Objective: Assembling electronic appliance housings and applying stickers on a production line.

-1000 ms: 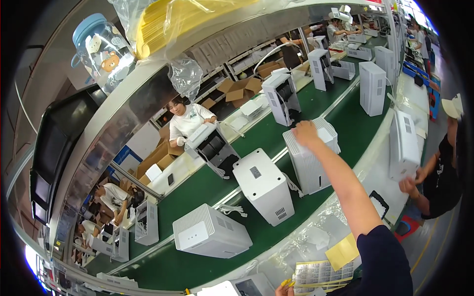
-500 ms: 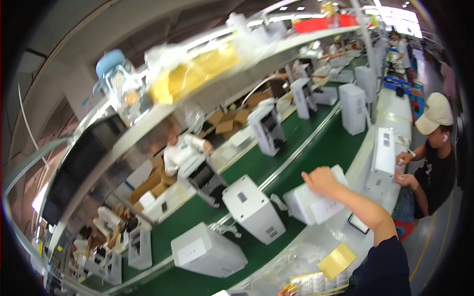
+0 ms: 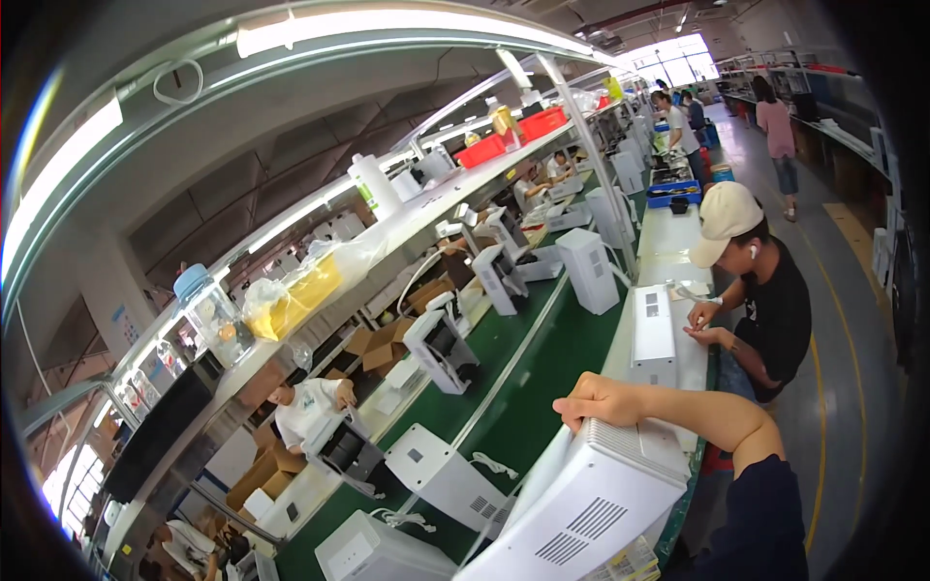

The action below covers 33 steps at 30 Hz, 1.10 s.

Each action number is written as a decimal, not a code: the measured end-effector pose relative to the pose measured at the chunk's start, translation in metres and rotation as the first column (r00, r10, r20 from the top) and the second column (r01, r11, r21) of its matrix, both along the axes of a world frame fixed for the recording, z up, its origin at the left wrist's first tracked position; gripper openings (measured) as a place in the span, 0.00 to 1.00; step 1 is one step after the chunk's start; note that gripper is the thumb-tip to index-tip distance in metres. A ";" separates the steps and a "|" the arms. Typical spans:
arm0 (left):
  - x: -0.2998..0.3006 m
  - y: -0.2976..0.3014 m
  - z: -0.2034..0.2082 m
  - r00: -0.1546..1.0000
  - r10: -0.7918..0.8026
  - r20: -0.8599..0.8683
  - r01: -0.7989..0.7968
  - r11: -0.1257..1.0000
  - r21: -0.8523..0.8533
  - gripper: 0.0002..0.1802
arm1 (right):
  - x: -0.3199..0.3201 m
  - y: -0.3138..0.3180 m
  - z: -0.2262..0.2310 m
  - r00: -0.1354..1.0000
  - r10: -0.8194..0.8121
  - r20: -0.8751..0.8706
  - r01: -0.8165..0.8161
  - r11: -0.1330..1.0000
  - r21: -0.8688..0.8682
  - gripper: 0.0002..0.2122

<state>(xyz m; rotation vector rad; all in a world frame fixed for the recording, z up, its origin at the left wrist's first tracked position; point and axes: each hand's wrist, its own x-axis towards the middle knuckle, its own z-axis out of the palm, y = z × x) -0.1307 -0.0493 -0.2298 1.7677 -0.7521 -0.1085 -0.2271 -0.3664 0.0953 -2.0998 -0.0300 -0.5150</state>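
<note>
The right hand [image 3: 601, 399] is closed over the top edge of a white machine [image 3: 591, 508], which sits tilted at the near side of the green belt [image 3: 513, 397]; the left hand's state cannot be told. More white machines stand on the belt. To the right, a person in a cap [image 3: 775, 310] bends beside the bench [image 3: 664, 242].

We get bright light from overhead tubes [image 3: 387, 24] and a washed-out far window [image 3: 680, 60], while the ceiling [image 3: 228, 145] is dim; fisheye distortion curves the tubes (we notice colour fringing at left), and black rims everything.
</note>
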 end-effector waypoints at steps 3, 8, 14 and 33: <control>0.007 0.047 0.059 0.963 -0.027 -0.268 -0.024 0.983 -0.185 0.31 | -0.019 -0.005 -0.042 0.959 0.120 0.255 -0.138 0.989 0.051 0.23; -0.003 0.069 0.158 0.645 -0.100 -0.758 -0.540 0.643 -0.544 0.27 | 0.011 0.030 -0.119 0.988 -0.114 0.109 -0.065 0.334 0.940 0.18; -0.033 0.062 0.158 0.717 0.021 -0.697 -0.473 0.749 -0.464 0.31 | 0.059 0.068 -0.259 0.983 0.132 -0.127 0.098 0.206 0.974 0.22; -0.015 0.068 0.125 0.827 0.265 -0.496 -0.437 0.858 -0.270 0.41 | 0.112 0.150 -0.183 0.915 -0.288 0.284 -0.190 0.314 0.930 0.10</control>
